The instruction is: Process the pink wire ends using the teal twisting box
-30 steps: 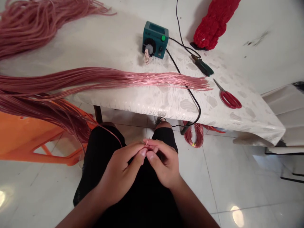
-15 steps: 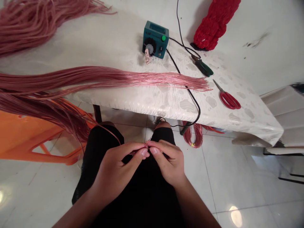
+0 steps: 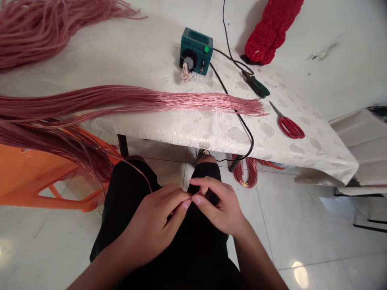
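In the head view, a black cable (image 3: pixel 248 131) is passing under a glossy pink bundle (image 3: pixel 169 100) stretching left to right along the bench (image 3: pixel 163 125), with a boxy machine (image 3: pixel 197 46), pliers (image 3: pixel 256 85) and scissors (image 3: pixel 290 127) resting nearby. Over the lap (image 3: pixel 193 245), a thin strand (image 3: pixel 142 172) is curving down rightward into the left hand (image 3: pixel 155 217), whose grip is pinching it; whether the right hand (image 3: pixel 222 209) is holding it too, I cannot tell.

Pink wire strand (image 3: pixel 142 174): single, thin, slightly glossy.
Curves down from the left into left hand (image 3: pixel 155 219), partly hidden there; fine bit visible by right hand (image 3: pixel 223 207), at thumb.
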A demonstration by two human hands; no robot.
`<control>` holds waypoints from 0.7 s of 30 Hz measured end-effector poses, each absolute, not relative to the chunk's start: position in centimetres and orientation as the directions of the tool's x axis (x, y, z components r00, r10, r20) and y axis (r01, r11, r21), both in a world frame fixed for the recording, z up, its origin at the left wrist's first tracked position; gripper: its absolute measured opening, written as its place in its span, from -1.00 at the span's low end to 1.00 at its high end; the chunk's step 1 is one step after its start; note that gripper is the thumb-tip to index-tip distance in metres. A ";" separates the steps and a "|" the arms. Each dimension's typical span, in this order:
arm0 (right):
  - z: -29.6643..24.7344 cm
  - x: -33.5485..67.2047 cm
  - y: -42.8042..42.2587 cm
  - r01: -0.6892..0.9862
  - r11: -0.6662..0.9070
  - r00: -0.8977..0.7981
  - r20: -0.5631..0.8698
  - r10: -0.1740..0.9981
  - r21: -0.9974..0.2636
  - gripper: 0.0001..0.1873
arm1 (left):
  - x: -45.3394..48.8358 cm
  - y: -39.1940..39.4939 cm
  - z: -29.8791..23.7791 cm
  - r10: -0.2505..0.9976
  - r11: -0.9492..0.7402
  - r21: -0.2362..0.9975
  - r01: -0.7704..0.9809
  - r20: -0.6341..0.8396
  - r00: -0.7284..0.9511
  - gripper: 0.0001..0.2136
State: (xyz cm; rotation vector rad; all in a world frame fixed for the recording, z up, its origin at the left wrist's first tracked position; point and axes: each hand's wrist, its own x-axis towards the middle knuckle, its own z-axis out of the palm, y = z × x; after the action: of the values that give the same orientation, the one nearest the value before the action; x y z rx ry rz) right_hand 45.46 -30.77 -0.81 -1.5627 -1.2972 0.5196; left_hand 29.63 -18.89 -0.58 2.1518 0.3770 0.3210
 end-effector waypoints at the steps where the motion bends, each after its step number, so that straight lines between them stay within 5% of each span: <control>1: -0.6 45.7 -30.9 0.492 0.062 0.291 0.232 0.928 -0.868 -0.83 | 29.6 -18.8 -0.5 0.376 -0.561 0.814 0.154 0.084 0.923 -0.78; 5: -0.1 46.0 -31.1 0.535 -0.011 0.214 0.123 0.969 -0.845 -0.73 | 29.6 -18.8 -0.4 0.362 -0.616 0.764 0.194 0.056 0.930 -0.70; 12: 0.4 46.0 -31.5 0.517 -0.001 0.231 0.139 0.963 -0.856 -0.62 | 29.2 -18.2 0.5 0.389 -0.579 0.779 0.240 0.005 0.921 -0.69; 21: -0.3 45.8 -31.7 0.362 -0.035 0.390 0.117 0.913 -0.931 -0.82 | 29.0 -18.0 0.6 0.534 -0.431 0.852 0.297 -0.024 0.845 -0.77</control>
State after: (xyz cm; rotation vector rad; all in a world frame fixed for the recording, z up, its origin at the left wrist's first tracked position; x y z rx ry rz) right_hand 45.83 -31.66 -0.34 -1.6068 -1.1581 0.6618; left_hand 28.96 -18.03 0.57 2.0486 0.6086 0.3078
